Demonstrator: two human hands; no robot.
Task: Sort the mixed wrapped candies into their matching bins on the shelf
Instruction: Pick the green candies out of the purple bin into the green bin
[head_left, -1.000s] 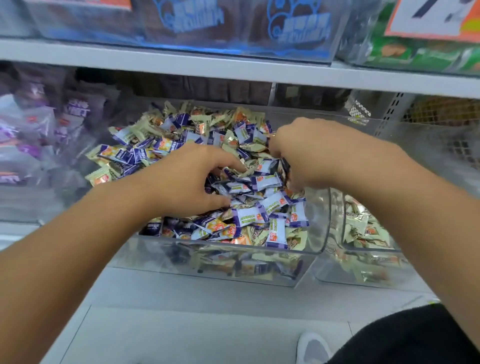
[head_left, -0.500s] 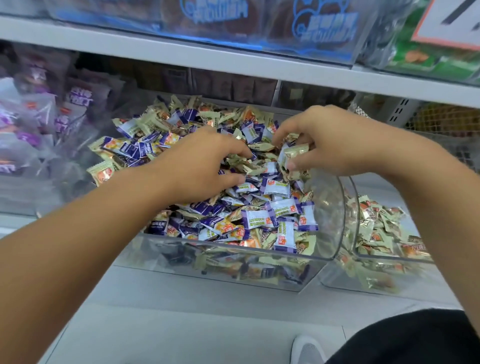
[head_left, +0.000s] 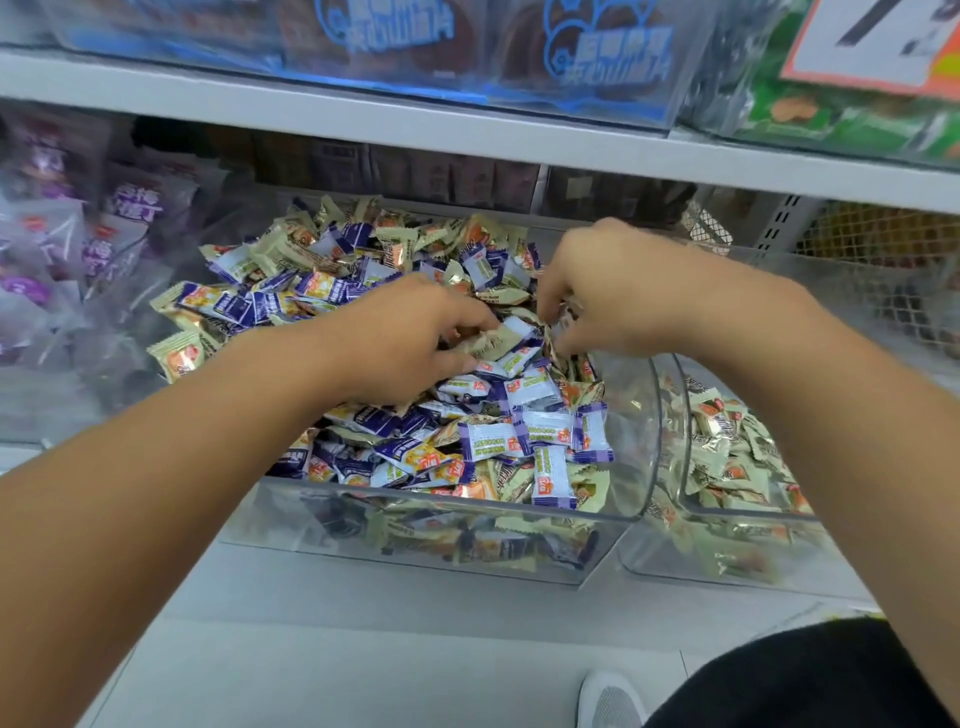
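A clear middle bin (head_left: 415, 535) on the shelf holds a heap of mixed candies (head_left: 519, 436), some purple-and-white, some pale green. The clear right bin (head_left: 727, 556) beside it holds only pale green candies (head_left: 727, 452). My left hand (head_left: 410, 338) lies on the heap, thumb and forefinger pinching a pale green candy (head_left: 488, 340). My right hand (head_left: 623, 291) reaches in from the right, its curled fingers closed on pale green candies (head_left: 563, 327) at the top of the heap. The two hands almost meet.
A white shelf board (head_left: 363, 119) runs just above the bins, with blue-printed bins (head_left: 467, 36) and green packets (head_left: 831, 109) on it. Purple packets (head_left: 57, 249) fill the left bin. Wire mesh (head_left: 883, 244) stands at the right. A white shoe (head_left: 608, 696) shows below.
My right hand came up holding pale green candies, then dropped back onto the heap near my left hand. My left hand stayed on the pile, its fingers closing on a candy.
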